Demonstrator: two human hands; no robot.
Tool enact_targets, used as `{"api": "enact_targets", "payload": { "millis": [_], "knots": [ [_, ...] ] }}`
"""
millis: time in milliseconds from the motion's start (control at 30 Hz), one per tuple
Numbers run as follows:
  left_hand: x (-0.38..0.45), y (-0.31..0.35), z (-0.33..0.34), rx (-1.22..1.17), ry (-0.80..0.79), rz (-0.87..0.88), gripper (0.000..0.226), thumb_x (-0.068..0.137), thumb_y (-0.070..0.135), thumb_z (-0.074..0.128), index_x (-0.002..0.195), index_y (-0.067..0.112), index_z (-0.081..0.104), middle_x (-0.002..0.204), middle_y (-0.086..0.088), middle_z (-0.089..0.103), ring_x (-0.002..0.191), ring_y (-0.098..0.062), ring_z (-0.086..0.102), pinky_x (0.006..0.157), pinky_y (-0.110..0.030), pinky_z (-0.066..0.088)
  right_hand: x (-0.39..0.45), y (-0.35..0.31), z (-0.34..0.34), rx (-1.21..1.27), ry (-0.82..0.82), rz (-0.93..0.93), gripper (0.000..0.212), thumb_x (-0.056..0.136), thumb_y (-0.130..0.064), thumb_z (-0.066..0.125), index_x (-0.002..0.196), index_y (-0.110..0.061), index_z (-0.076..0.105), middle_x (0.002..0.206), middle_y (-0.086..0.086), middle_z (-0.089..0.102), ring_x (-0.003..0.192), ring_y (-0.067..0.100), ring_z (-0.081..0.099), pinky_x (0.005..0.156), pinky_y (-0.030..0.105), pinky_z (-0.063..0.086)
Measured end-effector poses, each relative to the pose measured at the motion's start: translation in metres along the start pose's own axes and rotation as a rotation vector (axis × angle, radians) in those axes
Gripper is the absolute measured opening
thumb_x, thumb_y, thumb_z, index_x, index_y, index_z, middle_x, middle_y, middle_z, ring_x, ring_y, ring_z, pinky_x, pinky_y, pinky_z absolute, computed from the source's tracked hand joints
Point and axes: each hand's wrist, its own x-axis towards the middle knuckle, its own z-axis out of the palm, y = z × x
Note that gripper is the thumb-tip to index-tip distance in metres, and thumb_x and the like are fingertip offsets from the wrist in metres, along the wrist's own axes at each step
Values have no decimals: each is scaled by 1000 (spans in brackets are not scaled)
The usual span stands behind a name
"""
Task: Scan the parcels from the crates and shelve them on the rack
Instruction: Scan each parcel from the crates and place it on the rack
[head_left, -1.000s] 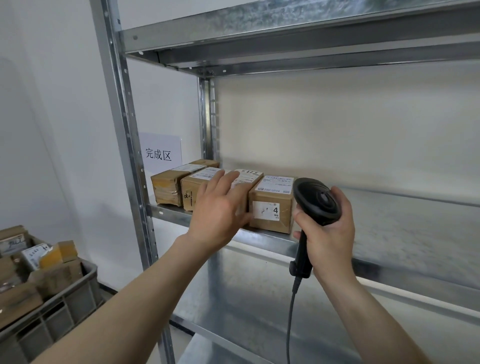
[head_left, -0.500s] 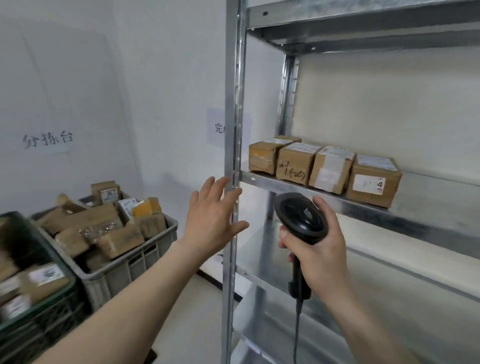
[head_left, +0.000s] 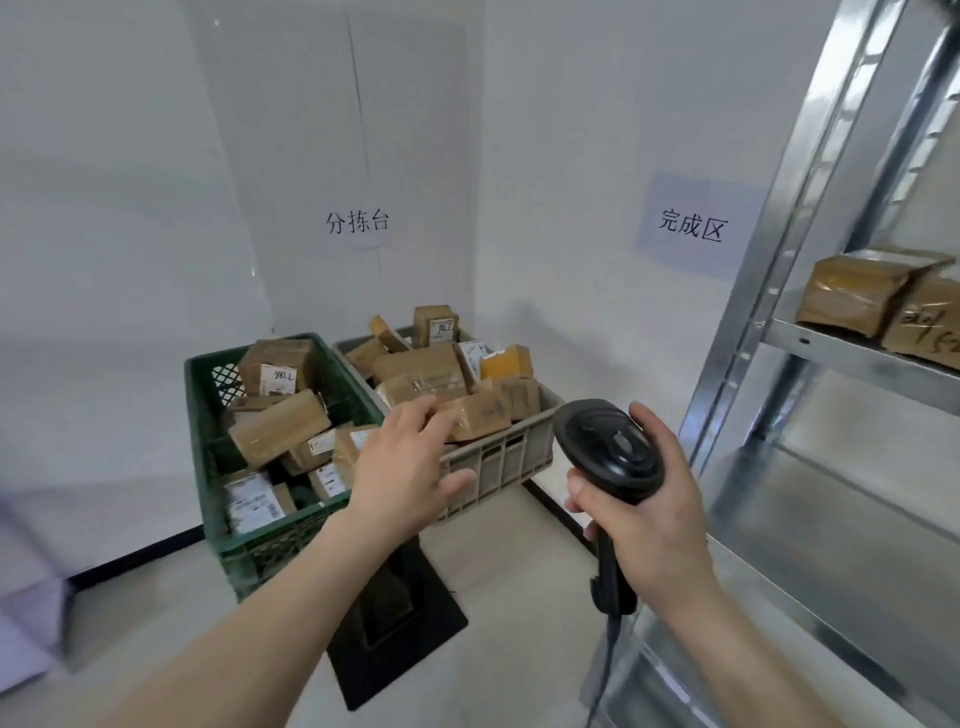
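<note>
Parcels (head_left: 470, 415) fill the grey crate (head_left: 506, 457) directly beyond the left hand (head_left: 405, 467), whose fingers are spread and holding nothing, while the right hand (head_left: 649, 514) grips the black scanner (head_left: 608, 452) beside the rack (head_left: 769, 291).

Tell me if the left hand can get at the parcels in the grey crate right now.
Probably yes: the left hand is open and empty, the grey crate has no lid, and its parcels lie heaped just beyond the fingers.

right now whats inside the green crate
The green crate holds a loose pile of taped brown cardboard parcels, several with white labels. Whatever lies under the top layer is covered, so the full count can't be told.
</note>
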Motion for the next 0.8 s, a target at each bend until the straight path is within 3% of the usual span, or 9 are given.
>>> {"api": "enact_targets", "payload": {
  "millis": [67, 167, 233, 367, 567, 700, 800],
  "knots": [
    [-7, -21, 0, -3, -39, -75, 76, 89, 55, 65, 154, 28, 36, 146, -1, 52, 134, -23, 48, 105, -39, 46, 6, 4, 17, 13, -54, -2, 84, 75, -14, 89, 130, -60, 45, 126, -3, 66, 99, 29, 72, 81, 58, 61],
    [-14, -45, 4, 5, -79, -174, 76, 91, 52, 64, 155, 27, 31, 137, -2, 58, 126, -24, 54, 93, -39, 53, 19, 11, 42, 29, -109, 18, 83, 63, -37, 88, 128, -65, 45, 124, -8, 66, 110, 28, 69, 94, 65, 54],
    [-15, -60, 8, 7, -88, -233, 72, 90, 50, 64, 152, 29, 34, 139, -1, 56, 127, -24, 52, 92, -40, 53, 30, 18, 56, 64, -152, 29, 87, 59, -42, 86, 134, -59, 46, 124, -10, 66, 112, 29, 68, 96, 66, 53],
    [-6, -82, 17, 24, -132, -359, 66, 89, 50, 65, 146, 28, 42, 138, 1, 52, 123, -23, 52, 90, -38, 52, 56, 37, 75, 86, -225, 27, 89, 71, -20, 90, 143, -48, 44, 124, -19, 62, 111, 30, 67, 95, 66, 53],
    [19, -96, 39, -139, -100, -607, 67, 88, 45, 71, 146, 27, 43, 136, 1, 59, 107, -21, 62, 78, -33, 49, 95, 61, 91, 108, -304, 26, 86, 66, -29, 87, 134, -61, 44, 126, -17, 64, 111, 31, 68, 95, 64, 54],
    [30, -107, 61, -266, -100, -745, 66, 90, 42, 72, 145, 21, 44, 132, -1, 62, 104, -20, 61, 79, -34, 52, 111, 77, 98, 117, -361, 39, 90, 74, -12, 89, 125, -71, 44, 125, -23, 62, 114, 28, 66, 96, 64, 53],
    [42, -122, 77, -360, -120, -835, 69, 91, 46, 70, 148, 18, 42, 131, -2, 62, 97, -16, 58, 71, -31, 50, 121, 83, 103, 115, -388, 41, 89, 72, -15, 88, 124, -72, 44, 125, -24, 61, 115, 28, 65, 97, 64, 53]
  ]
}}
